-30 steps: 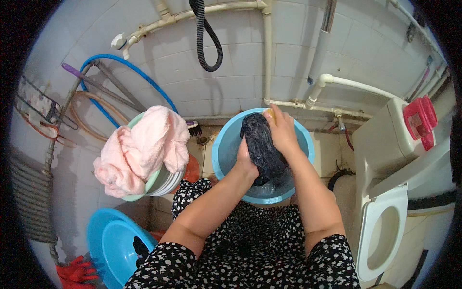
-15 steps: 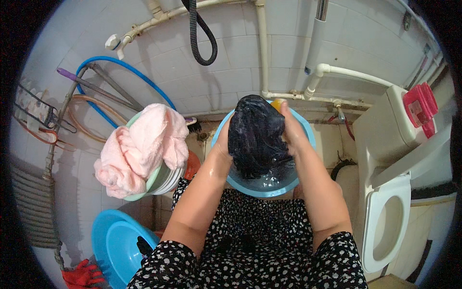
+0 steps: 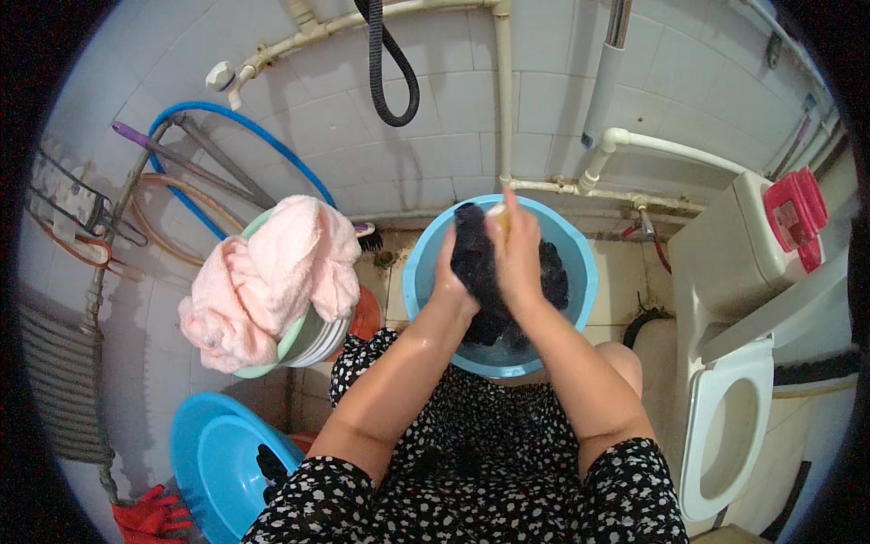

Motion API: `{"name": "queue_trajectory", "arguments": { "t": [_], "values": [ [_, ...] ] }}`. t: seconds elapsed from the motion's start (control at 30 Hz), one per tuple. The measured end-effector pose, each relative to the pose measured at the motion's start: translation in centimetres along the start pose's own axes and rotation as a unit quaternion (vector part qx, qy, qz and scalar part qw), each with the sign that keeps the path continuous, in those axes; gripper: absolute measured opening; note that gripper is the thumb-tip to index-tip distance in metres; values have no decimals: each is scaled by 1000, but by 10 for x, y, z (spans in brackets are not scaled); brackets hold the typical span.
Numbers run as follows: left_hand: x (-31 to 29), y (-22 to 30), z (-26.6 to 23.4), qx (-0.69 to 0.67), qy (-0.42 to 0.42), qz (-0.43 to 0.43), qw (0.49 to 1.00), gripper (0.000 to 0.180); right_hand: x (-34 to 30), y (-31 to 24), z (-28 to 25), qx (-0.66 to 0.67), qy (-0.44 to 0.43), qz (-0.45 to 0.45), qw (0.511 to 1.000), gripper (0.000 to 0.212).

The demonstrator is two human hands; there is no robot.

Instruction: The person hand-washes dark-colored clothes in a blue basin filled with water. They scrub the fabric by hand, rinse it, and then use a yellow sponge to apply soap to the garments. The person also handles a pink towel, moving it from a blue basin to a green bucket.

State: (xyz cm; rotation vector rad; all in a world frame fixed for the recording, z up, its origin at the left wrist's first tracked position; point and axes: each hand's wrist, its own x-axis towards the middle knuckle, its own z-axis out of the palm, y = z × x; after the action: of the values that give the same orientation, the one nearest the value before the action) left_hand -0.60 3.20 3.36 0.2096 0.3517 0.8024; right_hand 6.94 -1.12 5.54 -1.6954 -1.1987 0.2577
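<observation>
A black wet cloth (image 3: 475,263) hangs bunched over the light blue basin (image 3: 581,258), part of it lying in the water. My left hand (image 3: 449,283) is closed on the cloth from its left side. My right hand (image 3: 520,249), a little smeared by motion, presses a yellow bar of soap (image 3: 497,214) against the cloth's right side. The fingers and the cloth hide most of the bar.
To the left, a pink towel (image 3: 263,281) is heaped on a green-rimmed bucket. Below it stands a bright blue basin (image 3: 217,462) with a dark item inside. A toilet (image 3: 716,435) is on the right, pipes (image 3: 505,100) and a black hose (image 3: 378,72) ahead.
The cloth has been lowered and gathered to the left, part of it now in the basin. My right hand has moved left over the cloth with the soap.
</observation>
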Motion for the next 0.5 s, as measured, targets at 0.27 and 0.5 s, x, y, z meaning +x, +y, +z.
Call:
{"name": "queue_trajectory", "arguments": {
  "t": [0.27,0.5],
  "values": [
    [-36,-5,-11,56,-146,82,984,46,-37,-27,1,-156,-53,-190,968,66],
    [4,25,-17,88,-152,82,981,30,15,119,16,-122,9,123,985,61]
  ]
}}
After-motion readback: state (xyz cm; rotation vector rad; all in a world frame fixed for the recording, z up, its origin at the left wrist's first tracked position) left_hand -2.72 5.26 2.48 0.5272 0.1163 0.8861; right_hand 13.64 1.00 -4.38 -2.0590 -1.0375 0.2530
